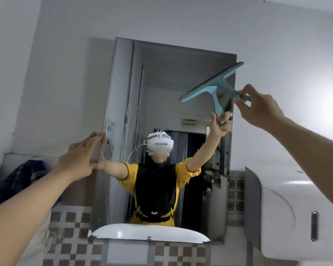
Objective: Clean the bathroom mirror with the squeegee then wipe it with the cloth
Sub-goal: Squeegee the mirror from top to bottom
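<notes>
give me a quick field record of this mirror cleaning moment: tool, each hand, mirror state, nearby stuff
tool: teal squeegee, blade tilted, at the upper right of the mirror
right hand: right hand grips the squeegee handle
left hand: left hand open, fingers at the mirror's left edge
mirror: bathroom mirror, streaks and marks along its left side
cloth: dark blue cloth lying to the left, not in hand
nearby: white paper dispenser at right; checkered tiles below
stage: squeegee step, cloth wipe not yet begun
</notes>
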The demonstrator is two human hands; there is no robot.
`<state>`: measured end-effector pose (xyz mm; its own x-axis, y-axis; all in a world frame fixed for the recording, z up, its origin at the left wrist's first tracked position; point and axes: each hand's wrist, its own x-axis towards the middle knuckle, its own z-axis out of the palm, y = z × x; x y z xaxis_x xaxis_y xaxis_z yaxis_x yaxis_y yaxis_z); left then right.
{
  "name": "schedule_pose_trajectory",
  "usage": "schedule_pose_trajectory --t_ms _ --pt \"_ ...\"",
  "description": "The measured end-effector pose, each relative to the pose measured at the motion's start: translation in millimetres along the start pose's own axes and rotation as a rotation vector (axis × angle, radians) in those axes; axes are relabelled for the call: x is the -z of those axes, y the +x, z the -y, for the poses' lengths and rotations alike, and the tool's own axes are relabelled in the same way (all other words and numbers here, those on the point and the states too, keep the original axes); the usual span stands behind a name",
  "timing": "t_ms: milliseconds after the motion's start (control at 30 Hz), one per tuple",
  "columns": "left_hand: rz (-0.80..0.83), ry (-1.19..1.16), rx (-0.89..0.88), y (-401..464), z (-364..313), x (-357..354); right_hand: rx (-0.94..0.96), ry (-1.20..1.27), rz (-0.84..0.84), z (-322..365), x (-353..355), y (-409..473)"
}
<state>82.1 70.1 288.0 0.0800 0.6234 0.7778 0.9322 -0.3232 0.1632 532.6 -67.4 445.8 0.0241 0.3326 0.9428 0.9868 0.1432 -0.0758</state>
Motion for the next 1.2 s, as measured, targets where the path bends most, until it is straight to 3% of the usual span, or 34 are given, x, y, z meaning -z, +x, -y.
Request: schedule_pose_trajectory --t_ms 200,533,700,967,1200 --pt "-0.008 0.013 -0.031 -1.5 -0.1 0.2 -0.22 0.17 0.064 52.4 -26.8 -33.1" --pt "-0.002 -0.009 -0.076 2.2 -1.7 -6.9 -0.673 0.601 -0.207 161.1 -74.9 -52.1" --pt "0.015 0.024 -0.06 -3.0 -7.6 -2.9 -0.817 0.793 -0.263 205.4 -85.4 -46.8" --pt "0.009 0.042 -0.076 -6.3 -7.2 1.2 -0.91 0.994 -0.246 267.5 -93.1 -46.1" --pt "0.019 0.0 -0.099 -7.3 -3.7 2.8 -0.752 1.016 -0.202 322.7 -112.1 -54.5"
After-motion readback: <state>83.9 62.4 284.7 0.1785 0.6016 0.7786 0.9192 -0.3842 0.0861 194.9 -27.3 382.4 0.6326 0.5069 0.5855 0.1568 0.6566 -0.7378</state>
